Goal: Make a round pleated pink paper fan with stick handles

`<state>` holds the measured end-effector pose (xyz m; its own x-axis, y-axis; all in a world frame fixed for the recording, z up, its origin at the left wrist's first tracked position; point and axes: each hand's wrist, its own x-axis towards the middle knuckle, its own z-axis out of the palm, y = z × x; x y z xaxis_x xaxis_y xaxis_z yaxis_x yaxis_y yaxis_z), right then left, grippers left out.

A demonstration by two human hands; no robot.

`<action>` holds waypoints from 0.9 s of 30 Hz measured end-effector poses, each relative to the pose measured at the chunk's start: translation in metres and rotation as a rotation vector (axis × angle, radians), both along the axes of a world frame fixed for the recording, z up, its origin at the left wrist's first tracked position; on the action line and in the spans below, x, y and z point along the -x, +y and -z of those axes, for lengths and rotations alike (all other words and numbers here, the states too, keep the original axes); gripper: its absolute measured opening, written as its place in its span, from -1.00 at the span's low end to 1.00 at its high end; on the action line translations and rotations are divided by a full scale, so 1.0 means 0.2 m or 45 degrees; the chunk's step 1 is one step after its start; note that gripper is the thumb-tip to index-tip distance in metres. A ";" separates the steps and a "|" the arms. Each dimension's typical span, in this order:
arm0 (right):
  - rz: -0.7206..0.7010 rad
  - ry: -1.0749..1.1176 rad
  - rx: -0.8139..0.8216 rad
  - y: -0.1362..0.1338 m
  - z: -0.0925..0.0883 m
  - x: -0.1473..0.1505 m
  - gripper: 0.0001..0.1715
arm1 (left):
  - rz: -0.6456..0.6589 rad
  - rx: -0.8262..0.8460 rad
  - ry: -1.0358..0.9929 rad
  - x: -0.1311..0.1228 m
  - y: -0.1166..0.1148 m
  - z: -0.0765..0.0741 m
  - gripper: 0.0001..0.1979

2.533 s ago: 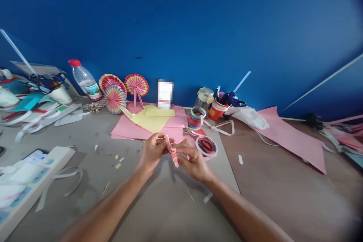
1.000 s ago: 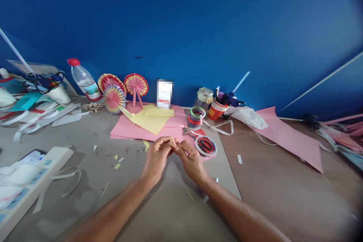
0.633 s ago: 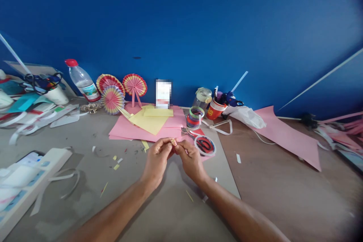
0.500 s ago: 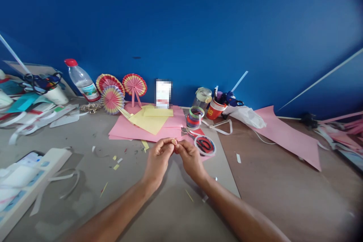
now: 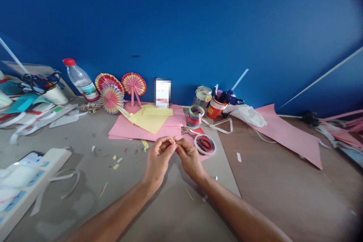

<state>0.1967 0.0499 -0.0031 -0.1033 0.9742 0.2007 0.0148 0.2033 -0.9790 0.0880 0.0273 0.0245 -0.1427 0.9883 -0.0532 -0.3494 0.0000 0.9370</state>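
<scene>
Tabletop (image 5: 170,215) below, paper (image 5: 171,141) between hands (image 5: 157,160) (image 5: 189,158).

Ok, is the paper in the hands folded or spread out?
Folded: the paper shows only as a small, narrow bundle pinched between the left hand and the right hand.

This looked like a paper-craft workspace, a crowded tabletop (image 5: 93,181) along a deep-blue wall (image 5: 181,26). Finished pleated paper fans (image 5: 134,84) stood at the back, beside pink paper sheets (image 5: 121,128) with yellow paper sheets (image 5: 151,121) on top. Black-handled scissors (image 5: 208,143), a red paper cup (image 5: 216,109) of tools, loose white strips (image 5: 21,132) and scattered paper scraps (image 5: 116,166) suggested cutting and folding. A power strip (image 5: 55,157) and a red-capped bottle (image 5: 82,81) gave it a desk's everyday clutter; whether home, office or workshop could not be told.
</scene>
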 end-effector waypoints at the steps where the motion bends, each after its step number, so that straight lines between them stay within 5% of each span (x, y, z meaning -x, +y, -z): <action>1: -0.002 -0.008 0.001 0.00 0.00 0.00 -0.81 | -0.003 0.001 -0.001 0.00 0.00 0.00 -0.76; 20: -0.012 -0.034 -0.027 0.00 -0.04 0.00 -0.82 | -0.024 -0.053 0.178 0.00 -0.02 -0.02 -0.78; 27: 0.018 -0.135 -0.059 -0.01 -0.04 0.01 -0.86 | -0.042 0.038 0.022 0.03 0.03 0.00 -0.77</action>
<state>0.1951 0.0470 0.0044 -0.1125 0.9656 0.2343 0.1210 0.2474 -0.9613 0.0825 0.0333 0.0251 -0.1764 0.9811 -0.0799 -0.3331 0.0169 0.9427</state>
